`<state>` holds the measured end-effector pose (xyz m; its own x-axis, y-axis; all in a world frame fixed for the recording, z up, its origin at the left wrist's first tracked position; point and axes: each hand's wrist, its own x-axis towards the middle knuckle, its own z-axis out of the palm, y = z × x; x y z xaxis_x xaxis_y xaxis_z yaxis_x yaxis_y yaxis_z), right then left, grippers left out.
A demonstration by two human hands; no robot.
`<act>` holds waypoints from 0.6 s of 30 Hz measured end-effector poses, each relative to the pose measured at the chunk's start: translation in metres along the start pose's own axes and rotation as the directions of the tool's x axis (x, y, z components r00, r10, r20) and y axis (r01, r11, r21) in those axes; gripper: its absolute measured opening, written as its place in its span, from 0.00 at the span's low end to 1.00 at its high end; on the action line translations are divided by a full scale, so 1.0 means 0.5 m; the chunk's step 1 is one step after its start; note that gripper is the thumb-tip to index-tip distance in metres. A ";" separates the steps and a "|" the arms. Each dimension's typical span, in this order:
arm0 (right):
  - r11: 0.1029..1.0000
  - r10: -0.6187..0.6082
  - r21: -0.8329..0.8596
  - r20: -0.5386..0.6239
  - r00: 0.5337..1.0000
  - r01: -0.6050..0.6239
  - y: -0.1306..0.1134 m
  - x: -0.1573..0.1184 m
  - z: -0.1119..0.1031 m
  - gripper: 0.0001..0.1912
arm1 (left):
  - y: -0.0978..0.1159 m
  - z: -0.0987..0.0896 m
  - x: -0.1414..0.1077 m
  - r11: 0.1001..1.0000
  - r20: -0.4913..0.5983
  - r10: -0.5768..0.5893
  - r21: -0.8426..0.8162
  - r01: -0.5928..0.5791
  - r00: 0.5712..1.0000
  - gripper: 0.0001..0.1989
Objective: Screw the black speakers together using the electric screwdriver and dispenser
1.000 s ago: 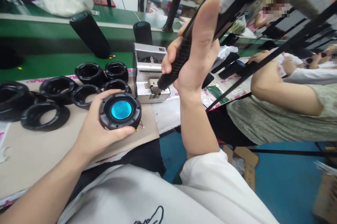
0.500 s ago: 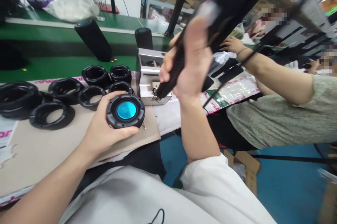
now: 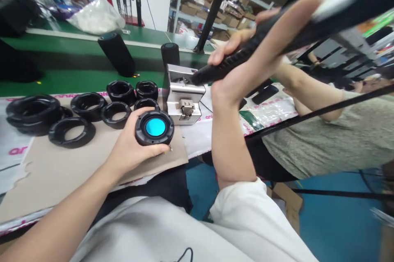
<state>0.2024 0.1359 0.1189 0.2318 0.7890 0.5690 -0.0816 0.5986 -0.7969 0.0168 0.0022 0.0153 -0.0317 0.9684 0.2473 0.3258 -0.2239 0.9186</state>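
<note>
**Left hand on speaker, right hand on driver, driver nose at feeder**

Left hand [image 3: 132, 143]: holding the speaker [image 3: 168, 135] by its black rim, thumb along the near side, fingers curled round the far side. Grip is spread about as wide as the part. Blue disc [image 3: 155, 127] faces up, nothing over it. A bit of wire shows by the thumb tip, too small to make out.

Right hand [image 3: 261, 59]: wrapped round the grip of the black driver [image 3: 332, 26], thumb laid along the body. Driver slants, nose down and toward the left hand. Body blurs at the upper end.

Feeder [image 3: 181, 97]: metal box just beyond the left hand, left of and below the right one. Driver nose sits over its upper window; can't tell if touching.

Left of the left hand: black rings [image 3: 76, 143] on cardboard [image 3: 40, 184], hollow sides up, some stacked at the far left. One ring is just behind the left fingers, partly hidden.

Further out from the left hand: green tabletop [image 3: 70, 78] with two black cylinders [image 3: 118, 55], one tilted, one upright behind the feeder. White bag [image 3: 97, 15] beyond.

Right of the right hand: co-worker in a grey-green shirt [image 3: 326, 139], arm reaching behind it; their hand is hidden.
</note>
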 end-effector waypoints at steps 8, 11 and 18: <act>0.960 -0.197 0.177 -0.128 0.972 0.217 0.017 0.013 -0.044 0.23 | -0.007 -0.004 -0.003 1.000 -0.015 0.005 0.030 -0.005 1.000 0.43; 0.970 -0.029 0.243 0.147 0.989 -0.008 0.001 -0.024 -0.046 0.26 | -0.012 -0.005 -0.005 0.999 -0.023 0.006 0.038 -0.005 1.000 0.43; 0.980 0.061 0.180 0.115 0.991 -0.081 0.078 -0.048 -0.021 0.38 | -0.013 -0.003 -0.004 0.999 -0.029 0.042 0.031 -0.041 0.999 0.44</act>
<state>0.2041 0.1388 0.0720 0.1131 0.8345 0.5392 -0.2734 0.5479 -0.7906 0.0134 0.0017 0.0093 -0.0450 0.9547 0.2941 0.3558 -0.2598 0.8977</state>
